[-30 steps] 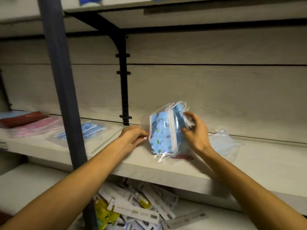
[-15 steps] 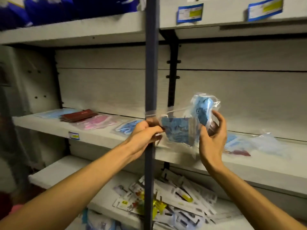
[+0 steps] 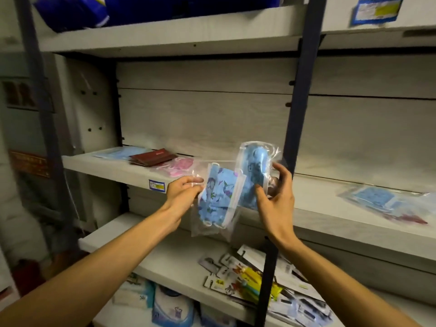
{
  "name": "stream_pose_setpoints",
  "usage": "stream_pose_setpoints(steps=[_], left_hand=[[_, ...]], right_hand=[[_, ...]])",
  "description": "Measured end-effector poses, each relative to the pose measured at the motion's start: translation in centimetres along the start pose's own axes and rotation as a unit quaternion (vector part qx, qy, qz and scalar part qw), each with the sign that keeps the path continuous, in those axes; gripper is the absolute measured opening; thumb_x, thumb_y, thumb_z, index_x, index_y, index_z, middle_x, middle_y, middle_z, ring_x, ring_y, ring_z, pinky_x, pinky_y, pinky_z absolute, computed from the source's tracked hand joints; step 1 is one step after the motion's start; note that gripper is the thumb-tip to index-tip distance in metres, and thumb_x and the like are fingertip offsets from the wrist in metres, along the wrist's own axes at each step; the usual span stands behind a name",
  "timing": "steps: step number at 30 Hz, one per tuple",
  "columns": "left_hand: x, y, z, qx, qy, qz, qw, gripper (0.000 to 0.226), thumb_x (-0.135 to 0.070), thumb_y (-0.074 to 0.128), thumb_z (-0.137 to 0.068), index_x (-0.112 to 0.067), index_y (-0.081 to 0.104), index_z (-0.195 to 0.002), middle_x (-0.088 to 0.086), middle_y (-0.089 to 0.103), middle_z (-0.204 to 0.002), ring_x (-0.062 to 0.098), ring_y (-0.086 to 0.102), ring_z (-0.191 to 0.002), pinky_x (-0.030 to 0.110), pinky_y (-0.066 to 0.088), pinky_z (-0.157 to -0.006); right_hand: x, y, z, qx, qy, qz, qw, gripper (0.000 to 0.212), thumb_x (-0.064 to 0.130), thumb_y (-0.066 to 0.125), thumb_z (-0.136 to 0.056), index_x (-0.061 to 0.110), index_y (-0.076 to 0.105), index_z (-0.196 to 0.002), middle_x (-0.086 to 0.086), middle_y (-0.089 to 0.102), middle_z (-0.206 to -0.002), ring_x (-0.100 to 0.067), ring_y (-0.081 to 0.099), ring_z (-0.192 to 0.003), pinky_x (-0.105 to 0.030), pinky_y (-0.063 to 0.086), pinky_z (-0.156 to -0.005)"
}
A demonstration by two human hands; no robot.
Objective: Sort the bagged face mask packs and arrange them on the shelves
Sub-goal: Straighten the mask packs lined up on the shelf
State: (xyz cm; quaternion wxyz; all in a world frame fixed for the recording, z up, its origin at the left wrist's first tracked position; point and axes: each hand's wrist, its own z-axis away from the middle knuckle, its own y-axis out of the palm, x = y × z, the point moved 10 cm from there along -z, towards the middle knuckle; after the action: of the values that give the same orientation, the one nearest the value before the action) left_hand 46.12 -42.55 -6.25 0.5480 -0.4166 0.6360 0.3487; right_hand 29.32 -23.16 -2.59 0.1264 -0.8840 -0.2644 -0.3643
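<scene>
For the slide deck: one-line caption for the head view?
Left hand and right hand each hold a blue mask pack in front of the middle shelf.

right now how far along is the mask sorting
Partly done. Already lying on the middle shelf: a pale blue pack, a dark red pack, a pink pack, and blue packs at right. In hand: the left hand pinches one printed blue pack, the right hand grips another. Both remain to be shelved.
</scene>
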Motion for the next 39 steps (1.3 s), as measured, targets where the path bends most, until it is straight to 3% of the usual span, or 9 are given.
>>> stream_pose_setpoints(steps=[4,10,16,19,23,26,30,33,39], left_hand=[[0.5,-0.7,-4.8,-0.001,0.013,-0.039,0.999,0.01,-0.002,0.068,-0.089,-0.009,0.069,-0.096,0.009,0.074,-0.094,0.022,0.069,-0.088,0.035,0.057,-0.085],[0.7,0.8,-13.5,0.008,0.017,-0.053,0.998,0.018,-0.002,0.071,-0.085,-0.016,0.063,-0.077,0.013,0.073,-0.087,0.025,0.064,-0.082,0.039,0.053,-0.082],[1.6,5.6,-21.6,0.049,0.005,-0.046,0.998,0.018,0.005,0.071,-0.084,-0.002,0.07,-0.101,0.019,0.074,-0.104,0.025,0.068,-0.089,0.035,0.056,-0.09],[2.8,8.8,-24.0,0.092,0.003,-0.056,0.994,0.028,0.004,0.073,-0.082,-0.002,0.066,-0.108,0.018,0.074,-0.111,0.029,0.071,-0.105,0.043,0.054,-0.1],[3.2,12.1,-24.7,0.133,0.09,-0.202,0.966,0.042,-0.016,0.076,-0.078,-0.016,0.066,-0.119,0.004,0.076,-0.107,0.023,0.071,-0.102,0.037,0.056,-0.092],[2.8,13.7,-24.3,0.171,0.151,-0.26,0.938,0.058,-0.034,0.075,-0.083,-0.017,0.056,-0.136,0.0,0.07,-0.122,0.022,0.068,-0.111,0.038,0.054,-0.096],[2.0,12.5,-23.9,0.209,0.194,-0.305,0.909,0.059,-0.046,0.064,-0.093,-0.019,0.051,-0.144,0.004,0.057,-0.144,0.026,0.058,-0.127,0.037,0.048,-0.105],[1.0,9.4,-22.6,0.23,0.26,-0.351,0.87,0.046,-0.04,0.062,-0.097,-0.016,0.058,-0.135,0.004,0.052,-0.143,0.025,0.057,-0.124,0.032,0.046,-0.102],[-0.6,-0.8,-21.4,0.179,0.308,-0.415,0.837,0.035,-0.037,0.06,-0.098,-0.017,0.063,-0.127,0.0,0.05,-0.145,0.023,0.054,-0.126,0.035,0.043,-0.104]], right_hand=[[-2.5,3.1,-2.4,0.001,0.007,0.037,0.999,0.059,0.006,0.059,-0.095,0.028,0.034,-0.144,0.034,0.065,-0.102,-0.014,0.072,-0.086,-0.045,0.063,-0.069],[-6.9,4.5,-7.5,-0.069,0.039,0.053,0.995,0.062,0.012,0.06,-0.094,0.034,0.031,-0.144,0.016,0.059,-0.102,-0.005,0.067,-0.089,-0.042,0.063,-0.073],[-9.8,2.2,-12.2,-0.237,0.06,0.101,0.964,0.054,0.019,0.065,-0.094,0.02,0.04,-0.141,0.023,0.057,-0.094,0.003,0.063,-0.075,-0.048,0.06,-0.078],[-11.5,1.6,-12.3,-0.272,0.077,0.094,0.955,0.058,0.015,0.064,-0.092,0.022,0.037,-0.143,0.003,0.064,-0.117,-0.011,0.067,-0.092,-0.047,0.061,-0.081],[-11.4,0.8,-11.9,-0.301,0.055,0.114,0.945,0.069,0.003,0.059,-0.086,0.031,0.035,-0.144,-0.003,0.067,-0.122,-0.014,0.067,-0.095,-0.029,0.06,-0.076],[-10.2,1.1,-12.0,-0.288,0.008,0.15,0.946,0.073,0.001,0.055,-0.086,0.035,0.033,-0.146,-0.002,0.065,-0.126,-0.009,0.066,-0.097,-0.009,0.051,-0.069],[-6.6,4.3,-11.9,-0.22,-0.073,0.215,0.949,0.082,0.004,0.061,-0.091,0.05,0.025,-0.148,0.014,0.05,-0.139,0.004,0.055,-0.119,-0.021,0.052,-0.09],[-5.1,7.4,-12.1,-0.137,-0.111,0.189,0.966,0.079,-0.001,0.06,-0.091,0.031,0.025,-0.154,0.001,0.053,-0.142,-0.011,0.06,-0.12,-0.038,0.06,-0.087],[-4.9,13.3,-10.8,-0.081,-0.053,0.081,0.992,0.072,0.002,0.06,-0.094,0.029,0.027,-0.152,0.011,0.052,-0.123,-0.012,0.064,-0.107,-0.028,0.061,-0.077]])
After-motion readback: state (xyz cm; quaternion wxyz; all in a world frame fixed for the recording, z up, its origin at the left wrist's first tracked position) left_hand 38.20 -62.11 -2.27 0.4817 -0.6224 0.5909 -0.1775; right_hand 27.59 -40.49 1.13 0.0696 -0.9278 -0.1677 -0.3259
